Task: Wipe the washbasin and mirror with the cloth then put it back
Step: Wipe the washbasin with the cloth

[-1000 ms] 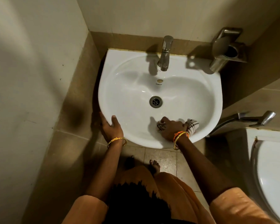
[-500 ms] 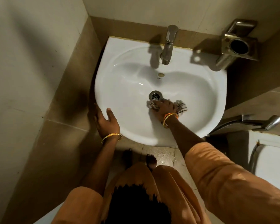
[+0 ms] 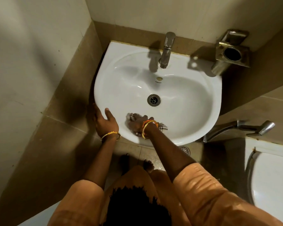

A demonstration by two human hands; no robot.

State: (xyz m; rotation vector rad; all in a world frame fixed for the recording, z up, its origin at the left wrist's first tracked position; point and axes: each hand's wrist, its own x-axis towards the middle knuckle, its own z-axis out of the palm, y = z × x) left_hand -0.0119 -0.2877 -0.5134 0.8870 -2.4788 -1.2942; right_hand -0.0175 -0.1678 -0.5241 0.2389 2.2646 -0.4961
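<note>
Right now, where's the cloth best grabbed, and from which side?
Probably the loose checked end of the cloth, trailing past the wrist of the right hand; come from above, on the right side of the washbasin. The rest lies pinned under that hand, blurred, so only that end offers a free edge.

sleeves (image 3: 211, 193): showing short and orange, creasing at the upper arms
forearms (image 3: 167, 154): showing bare below them
left hand (image 3: 104, 121): wearing one gold bangle (image 3: 110, 135) at the wrist
right hand (image 3: 137, 124): wearing gold and orange bangles (image 3: 149, 126) (hand blurring here)
feet (image 3: 148, 165): showing bare
hair (image 3: 134, 207): hanging dark
</note>
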